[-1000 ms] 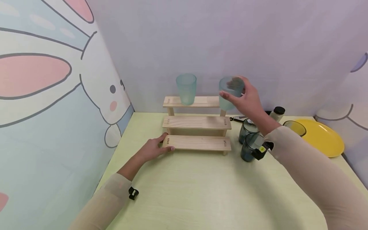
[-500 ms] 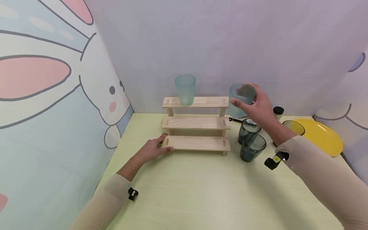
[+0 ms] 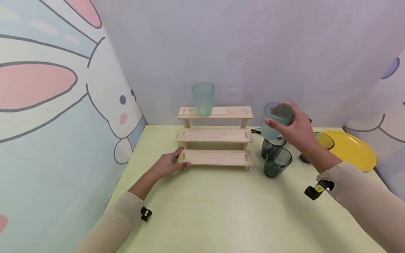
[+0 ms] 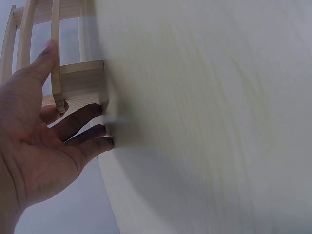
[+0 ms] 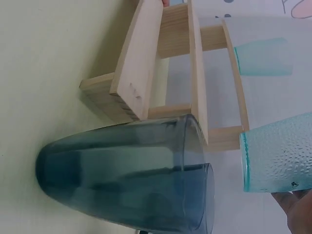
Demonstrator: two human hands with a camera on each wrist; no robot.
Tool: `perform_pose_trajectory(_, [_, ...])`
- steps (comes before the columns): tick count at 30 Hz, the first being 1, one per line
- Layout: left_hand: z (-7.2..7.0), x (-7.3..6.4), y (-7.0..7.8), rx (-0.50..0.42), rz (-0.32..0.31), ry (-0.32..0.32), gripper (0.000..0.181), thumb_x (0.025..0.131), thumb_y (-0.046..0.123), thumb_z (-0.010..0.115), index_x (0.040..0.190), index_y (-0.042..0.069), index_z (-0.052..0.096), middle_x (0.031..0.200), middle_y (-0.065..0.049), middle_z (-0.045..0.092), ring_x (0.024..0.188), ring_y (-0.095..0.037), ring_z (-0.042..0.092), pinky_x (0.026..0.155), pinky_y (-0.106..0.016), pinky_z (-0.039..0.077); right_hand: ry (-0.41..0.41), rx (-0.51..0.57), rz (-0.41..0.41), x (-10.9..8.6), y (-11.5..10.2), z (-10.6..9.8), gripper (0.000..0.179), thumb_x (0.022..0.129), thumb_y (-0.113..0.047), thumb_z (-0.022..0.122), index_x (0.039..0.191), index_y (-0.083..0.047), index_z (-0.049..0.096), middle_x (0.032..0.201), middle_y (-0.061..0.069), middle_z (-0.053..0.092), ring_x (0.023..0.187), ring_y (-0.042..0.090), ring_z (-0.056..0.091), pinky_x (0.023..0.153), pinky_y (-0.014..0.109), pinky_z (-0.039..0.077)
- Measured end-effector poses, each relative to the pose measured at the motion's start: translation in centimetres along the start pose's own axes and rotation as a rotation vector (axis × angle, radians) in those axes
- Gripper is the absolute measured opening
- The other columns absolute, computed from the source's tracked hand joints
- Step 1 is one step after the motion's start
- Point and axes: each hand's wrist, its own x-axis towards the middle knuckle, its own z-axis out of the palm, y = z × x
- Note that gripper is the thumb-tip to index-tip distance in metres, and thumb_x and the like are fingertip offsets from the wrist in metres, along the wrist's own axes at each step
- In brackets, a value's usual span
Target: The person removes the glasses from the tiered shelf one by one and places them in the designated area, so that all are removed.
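Note:
My right hand (image 3: 300,128) grips a pale blue translucent cup (image 3: 269,121), thumb in front and other fingers round its far side. The cup is in the air right of a three-step wooden rack (image 3: 218,135), overlapping the rear of two dark glass tumblers (image 3: 277,162) in the head view. Its textured wall shows in the right wrist view, with fingertips (image 5: 297,195) below it. At the left end of the lowest step, my left hand (image 3: 166,164) pinches the plank between thumb and index finger. A matching pale blue cup (image 3: 203,100) stands upright on the top step.
Behind my right forearm stands another dark tumbler (image 3: 325,138), overlapping a yellow plate (image 3: 357,151) at the table's right side. A small black-handled item (image 3: 255,131) lies behind the tumblers. Printed walls close in the left and back of the pale table (image 3: 215,211).
My right hand has carried the pale blue cup right and downward, away from the top step toward the dark tumblers. The left hand stays at the rack.

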Motion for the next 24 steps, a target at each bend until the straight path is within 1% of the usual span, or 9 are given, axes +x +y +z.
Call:
perform_pose_trajectory(3, [0.0,0.1,0.0,-0.006,0.005,-0.005,0.103,0.098,0.071,0.073,0.175,0.016,0.034,0.165,-0.029,0.053,0.124,-0.031,0.064,0.097,-0.047,0.055,0.001,-0.014,0.021,-0.6,0.7,-0.5,0.076,0.098,-0.047,0.085,0.160,-0.019,0.052,0.148,0.015,0.063,0.117,0.019,0.057,0.073,0.011,0.049])
perform_pose_trajectory(8, [0.0,-0.1,0.0,-0.011,-0.001,-0.005,0.103,0.098,0.071,0.074,0.175,0.017,0.034,0.164,-0.028,0.054,0.133,-0.034,0.064,0.102,-0.051,0.055,0.002,-0.027,0.042,-1.5,1.6,-1.3,0.077,0.099,-0.045,0.085,0.162,-0.019,0.050,0.151,0.014,0.061,0.116,0.010,0.056,0.075,0.008,0.048])
perform_pose_trajectory(10, [0.0,-0.1,0.0,-0.011,-0.003,-0.002,0.103,0.098,0.071,0.074,0.175,0.017,0.034,0.164,-0.028,0.055,0.136,-0.035,0.064,0.104,-0.052,0.055,-0.001,-0.023,0.053,-1.8,1.9,-1.6,0.078,0.099,-0.044,0.084,0.163,-0.019,0.049,0.151,0.014,0.060,0.118,0.012,0.057,0.075,0.008,0.048])
perform_pose_trajectory(14, [0.0,0.1,-0.2,-0.012,0.006,-0.002,0.103,0.098,0.071,0.073,0.175,0.016,0.034,0.163,-0.029,0.055,0.132,-0.033,0.065,0.101,-0.051,0.055,0.002,-0.025,0.081,-2.4,2.3,-2.3,0.081,0.100,-0.043,0.084,0.166,-0.018,0.046,0.153,0.014,0.058,0.126,0.024,0.058,0.074,0.007,0.048])
perform_pose_trajectory(16, [0.0,0.1,-0.2,-0.011,0.009,-0.001,0.103,0.098,0.072,0.073,0.175,0.016,0.034,0.163,-0.029,0.055,0.129,-0.032,0.065,0.100,-0.050,0.056,0.008,-0.041,0.092,-2.7,2.6,-2.7,0.082,0.100,-0.044,0.084,0.167,-0.018,0.045,0.152,0.014,0.057,0.126,0.021,0.058,0.073,0.007,0.048])
perform_pose_trajectory(18, [0.1,0.1,-0.3,-0.008,0.011,0.000,0.103,0.098,0.072,0.073,0.175,0.016,0.035,0.162,-0.029,0.056,0.127,-0.031,0.065,0.099,-0.049,0.056,0.012,-0.052,0.095,-2.9,2.9,-3.1,0.081,0.100,-0.044,0.084,0.167,-0.019,0.046,0.151,0.014,0.058,0.120,0.012,0.059,0.072,0.009,0.048])
perform_pose_trajectory(21, [0.1,0.1,-0.3,-0.008,0.008,0.001,0.103,0.097,0.071,0.074,0.175,0.016,0.035,0.162,-0.030,0.056,0.125,-0.031,0.065,0.098,-0.049,0.056,0.021,-0.078,0.090,-3.4,3.4,-3.7,0.081,0.099,-0.045,0.084,0.166,-0.018,0.047,0.146,0.012,0.058,0.102,0.002,0.055,0.068,0.016,0.050])
perform_pose_trajectory(24, [0.0,0.0,-0.2,-0.007,0.006,0.001,0.103,0.097,0.071,0.074,0.175,0.015,0.034,0.163,-0.030,0.055,0.123,-0.030,0.065,0.097,-0.048,0.056,0.028,-0.094,0.093,-3.9,3.8,-4.2,0.080,0.099,-0.045,0.084,0.165,-0.017,0.048,0.142,0.006,0.058,0.097,-0.002,0.054,0.067,0.017,0.050])
